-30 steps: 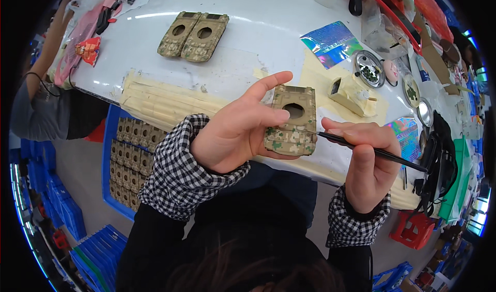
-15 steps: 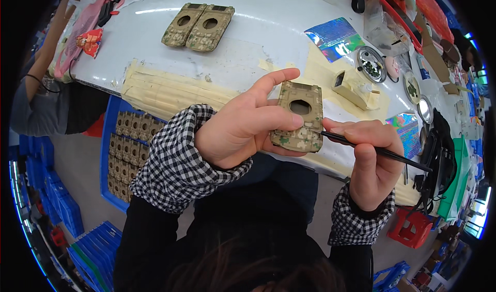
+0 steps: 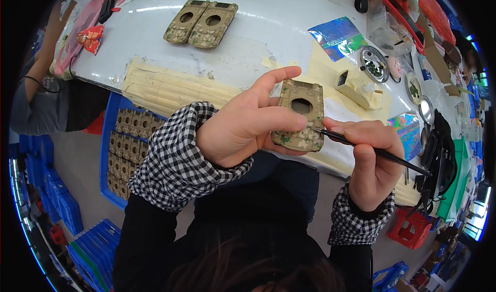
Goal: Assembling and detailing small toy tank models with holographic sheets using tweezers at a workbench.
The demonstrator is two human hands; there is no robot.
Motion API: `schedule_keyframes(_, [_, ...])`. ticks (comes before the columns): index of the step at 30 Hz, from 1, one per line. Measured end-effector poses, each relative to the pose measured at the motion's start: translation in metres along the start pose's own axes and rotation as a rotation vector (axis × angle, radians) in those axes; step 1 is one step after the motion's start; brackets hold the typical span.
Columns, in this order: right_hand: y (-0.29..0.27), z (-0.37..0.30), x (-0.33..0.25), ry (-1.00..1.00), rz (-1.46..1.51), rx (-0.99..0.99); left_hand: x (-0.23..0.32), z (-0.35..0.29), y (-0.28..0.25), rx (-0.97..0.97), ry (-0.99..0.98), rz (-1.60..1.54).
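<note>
My left hand (image 3: 248,121) is closed around a camouflage toy tank hull (image 3: 298,138) with a round opening in its top. Its thumb presses on the top beside that opening, and the index finger sticks out past the far end. From the right, my right hand (image 3: 374,152) pinches a slim black pointed tool (image 3: 395,159), tweezers or a fine brush; I cannot tell which. The tool's tip is at the hull's top, close to my left thumb. Two similar hulls (image 3: 214,25) lie side by side farther back on the white table (image 3: 258,21).
A blue tray (image 3: 106,163) with rows of hulls is below the table's left side. A tape-covered block (image 3: 357,89), a round dish (image 3: 373,65) with dark green bits and shiny pouches (image 3: 338,36) are at right. Another person's arm (image 3: 44,70) is at far left.
The tool's tip has shifted slightly left along the hull, toward my left thumb. The view has moved a little; both grips look the same.
</note>
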State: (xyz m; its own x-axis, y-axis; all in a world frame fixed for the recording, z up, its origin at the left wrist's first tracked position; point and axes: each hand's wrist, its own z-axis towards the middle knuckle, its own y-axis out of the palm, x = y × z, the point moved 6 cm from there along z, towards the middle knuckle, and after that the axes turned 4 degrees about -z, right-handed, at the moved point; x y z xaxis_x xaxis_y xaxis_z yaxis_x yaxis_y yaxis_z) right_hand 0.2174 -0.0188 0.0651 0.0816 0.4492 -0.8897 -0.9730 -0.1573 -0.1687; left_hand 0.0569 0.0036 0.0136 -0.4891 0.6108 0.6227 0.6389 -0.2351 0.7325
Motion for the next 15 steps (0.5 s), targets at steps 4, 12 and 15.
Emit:
schedule_keyframes(4, [0.0008,0.0000,-0.0002,-0.004,-0.002,0.001,0.0008,-0.0003,-0.0003,0.015,0.001,0.020])
schedule_keyframes(12, [0.0031,0.0000,-0.0004,-0.007,0.009,0.007,-0.0001,0.0005,-0.0034,0.038,0.032,0.050])
schedule_keyframes(15, [0.0041,0.0003,-0.0009,-0.007,0.000,0.009,-0.0005,0.0008,-0.0040,0.037,0.033,0.045])
